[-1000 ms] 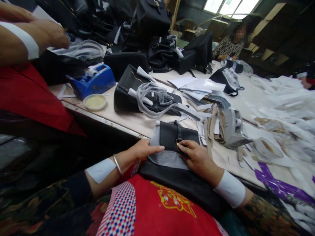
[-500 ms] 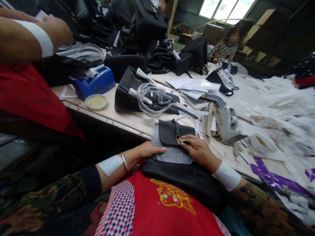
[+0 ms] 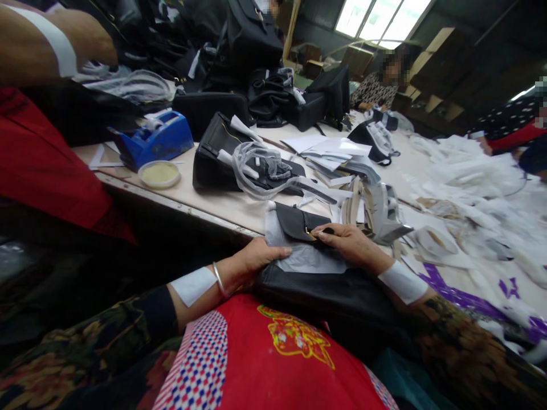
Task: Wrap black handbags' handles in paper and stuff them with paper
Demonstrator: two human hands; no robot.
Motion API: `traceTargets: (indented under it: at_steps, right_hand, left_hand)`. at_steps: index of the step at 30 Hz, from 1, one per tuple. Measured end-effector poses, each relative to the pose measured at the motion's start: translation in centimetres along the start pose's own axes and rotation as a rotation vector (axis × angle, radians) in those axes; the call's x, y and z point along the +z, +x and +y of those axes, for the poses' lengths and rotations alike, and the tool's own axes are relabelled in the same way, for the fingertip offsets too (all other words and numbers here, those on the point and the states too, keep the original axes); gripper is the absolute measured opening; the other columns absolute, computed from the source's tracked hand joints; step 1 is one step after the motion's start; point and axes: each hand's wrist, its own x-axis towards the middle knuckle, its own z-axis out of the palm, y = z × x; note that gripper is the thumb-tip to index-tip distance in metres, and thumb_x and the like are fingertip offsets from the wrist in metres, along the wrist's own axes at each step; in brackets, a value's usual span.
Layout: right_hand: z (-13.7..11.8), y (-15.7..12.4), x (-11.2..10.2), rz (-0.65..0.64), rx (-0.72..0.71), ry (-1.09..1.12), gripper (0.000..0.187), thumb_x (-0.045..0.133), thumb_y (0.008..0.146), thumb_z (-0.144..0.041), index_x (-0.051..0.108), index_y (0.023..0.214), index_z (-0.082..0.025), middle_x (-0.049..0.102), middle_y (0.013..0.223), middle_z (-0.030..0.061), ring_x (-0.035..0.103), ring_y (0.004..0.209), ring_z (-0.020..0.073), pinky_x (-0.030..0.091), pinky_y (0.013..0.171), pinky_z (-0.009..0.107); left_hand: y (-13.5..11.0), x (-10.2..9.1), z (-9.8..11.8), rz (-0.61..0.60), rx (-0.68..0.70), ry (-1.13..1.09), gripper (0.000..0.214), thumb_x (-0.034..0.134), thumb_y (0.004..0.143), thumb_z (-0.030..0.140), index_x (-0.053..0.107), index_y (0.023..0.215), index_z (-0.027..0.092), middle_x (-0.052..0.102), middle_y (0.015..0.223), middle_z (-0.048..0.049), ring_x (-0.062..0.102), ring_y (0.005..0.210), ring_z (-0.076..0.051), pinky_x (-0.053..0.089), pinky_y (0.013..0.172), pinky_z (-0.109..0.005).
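Observation:
A black handbag (image 3: 325, 293) rests against my lap at the table edge, its front flap (image 3: 294, 221) bearing a gold clasp (image 3: 309, 232). White tissue paper (image 3: 310, 259) lies beneath the flap, over the bag's front. My left hand (image 3: 258, 257) is closed on the bag's left side, thumb pressed on the tissue and other fingers mostly hidden underneath. With thumb and fingers pinched, my right hand (image 3: 352, 244) grips the flap by the clasp. A small dark piece pokes out between those fingers; what it is I cannot make out.
Another black bag with plastic-wrapped straps (image 3: 220, 162) stands just beyond. Left of it are a blue tape dispenser (image 3: 164, 139) and a round dish (image 3: 159, 174). A grey tape dispenser (image 3: 387, 213) and white wrapping (image 3: 478, 188) lie right. A co-worker's arm (image 3: 81, 40) reaches in upper left.
The flap's lower edge has lifted and bent a little as my right hand pulls at the clasp. My left hand keeps its hold. The surroundings have shifted slightly left in view.

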Motion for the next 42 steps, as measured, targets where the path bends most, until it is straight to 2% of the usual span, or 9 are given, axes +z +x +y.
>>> traceTargets:
  at_steps: [6, 12, 19, 25, 31, 34, 38, 42]
  right_hand:
    - [0.1, 0.1, -0.4, -0.001, 0.111, 0.154, 0.047, 0.067, 0.078, -0.057, 0.078, 0.097, -0.016, 0.073, 0.091, 0.0057, 0.063, 0.083, 0.0202, 0.047, 0.074, 0.031]
    - [0.5, 0.4, -0.8, -0.004, 0.133, 0.229, 0.047, 0.070, 0.077, -0.056, 0.077, 0.101, -0.016, 0.074, 0.096, 0.0063, 0.063, 0.086, 0.0210, 0.048, 0.076, 0.031]
    - [0.5, 0.6, -0.6, 0.018, 0.141, 0.200, 0.045, 0.071, 0.077, -0.055, 0.077, 0.099, -0.017, 0.074, 0.097, 0.0066, 0.063, 0.087, 0.0213, 0.047, 0.077, 0.032]
    - [0.7, 0.6, -0.4, 0.030, 0.029, 0.058, 0.041, 0.065, 0.083, -0.054, 0.076, 0.098, -0.018, 0.073, 0.103, 0.0071, 0.065, 0.092, 0.0226, 0.049, 0.084, 0.034]
    - [1.0, 0.6, -0.3, 0.030, -0.114, -0.146, 0.033, 0.059, 0.087, -0.046, 0.077, 0.081, -0.019, 0.072, 0.102, 0.0097, 0.067, 0.092, 0.0228, 0.052, 0.086, 0.036]
    - [1.3, 0.5, -0.2, 0.006, -0.165, -0.209, 0.028, 0.058, 0.089, -0.041, 0.078, 0.090, -0.021, 0.070, 0.104, 0.0086, 0.067, 0.092, 0.0216, 0.053, 0.087, 0.036]
    - [0.8, 0.1, 0.4, -0.096, -0.284, -0.354, 0.025, 0.059, 0.089, -0.035, 0.076, 0.105, -0.025, 0.067, 0.107, 0.0074, 0.065, 0.096, 0.0217, 0.052, 0.091, 0.037]
    - [-0.1, -0.4, 1.2, -0.128, -0.419, -0.524, 0.028, 0.062, 0.088, -0.030, 0.074, 0.111, -0.020, 0.064, 0.110, 0.0137, 0.062, 0.102, 0.0270, 0.051, 0.095, 0.044]
  left_hand:
    - [-0.8, 0.8, 0.5, 0.009, -0.053, -0.052, 0.063, 0.090, 0.057, 0.029, 0.069, 0.114, 0.010, 0.075, 0.106, -0.0160, 0.072, 0.090, -0.029, 0.054, 0.087, -0.041]
    - [-0.2, 0.6, 0.4, 0.009, -0.060, -0.073, 0.062, 0.091, 0.058, 0.027, 0.070, 0.113, 0.010, 0.075, 0.107, -0.0148, 0.072, 0.090, -0.027, 0.053, 0.089, -0.038]
    - [-0.6, 1.0, 0.9, -0.021, -0.078, -0.112, 0.062, 0.089, 0.060, 0.026, 0.069, 0.117, 0.011, 0.073, 0.114, -0.0153, 0.072, 0.095, -0.028, 0.053, 0.090, -0.039]
    - [-0.3, 0.7, 0.7, -0.017, -0.061, -0.112, 0.061, 0.089, 0.061, 0.026, 0.070, 0.117, 0.011, 0.075, 0.108, -0.0149, 0.073, 0.088, -0.026, 0.054, 0.086, -0.037]
    - [0.0, 0.4, 0.4, 0.000, -0.054, -0.084, 0.061, 0.090, 0.059, 0.027, 0.071, 0.114, 0.010, 0.075, 0.106, -0.0155, 0.072, 0.089, -0.027, 0.054, 0.086, -0.037]
    - [-0.2, 0.6, 0.5, 0.006, -0.069, -0.098, 0.060, 0.089, 0.059, 0.027, 0.071, 0.113, 0.011, 0.075, 0.107, -0.0152, 0.072, 0.088, -0.027, 0.054, 0.085, -0.038]
    - [-0.2, 0.6, 0.3, 0.016, -0.076, -0.081, 0.057, 0.088, 0.060, 0.028, 0.072, 0.112, 0.011, 0.075, 0.107, -0.0150, 0.072, 0.087, -0.027, 0.054, 0.083, -0.037]
    - [0.0, 0.6, 0.0, 0.047, -0.073, -0.052, 0.055, 0.089, 0.058, 0.028, 0.073, 0.107, 0.009, 0.076, 0.101, -0.0144, 0.072, 0.083, -0.025, 0.053, 0.082, -0.035]
